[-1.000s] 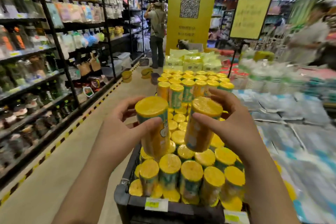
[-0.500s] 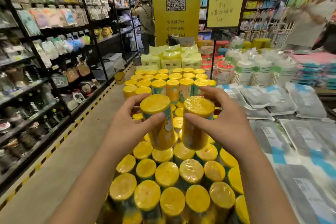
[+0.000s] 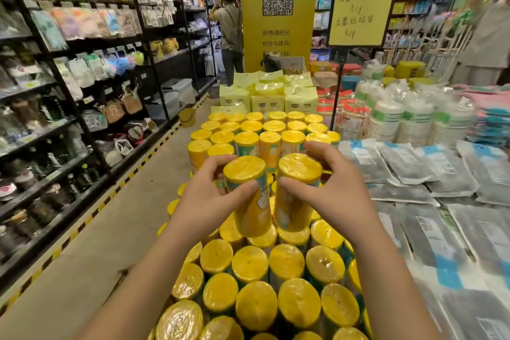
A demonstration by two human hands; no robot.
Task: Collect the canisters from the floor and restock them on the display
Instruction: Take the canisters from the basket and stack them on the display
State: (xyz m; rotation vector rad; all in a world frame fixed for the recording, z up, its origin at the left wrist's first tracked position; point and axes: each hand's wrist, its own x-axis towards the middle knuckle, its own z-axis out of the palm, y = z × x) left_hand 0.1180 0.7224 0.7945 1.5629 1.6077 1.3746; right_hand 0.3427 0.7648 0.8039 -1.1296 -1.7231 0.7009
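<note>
While left hand (image 3: 205, 203) grips one canister (image 3: 249, 199) and right hand (image 3: 329, 199) a second canister (image 3: 295, 193), both are near-upright, lids up.

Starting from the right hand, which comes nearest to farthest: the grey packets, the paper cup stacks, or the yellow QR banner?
1. Grey packets, just right of the right hand.
2. Paper cup stacks, behind the packets.
3. Yellow QR banner, far back, centre.
</note>
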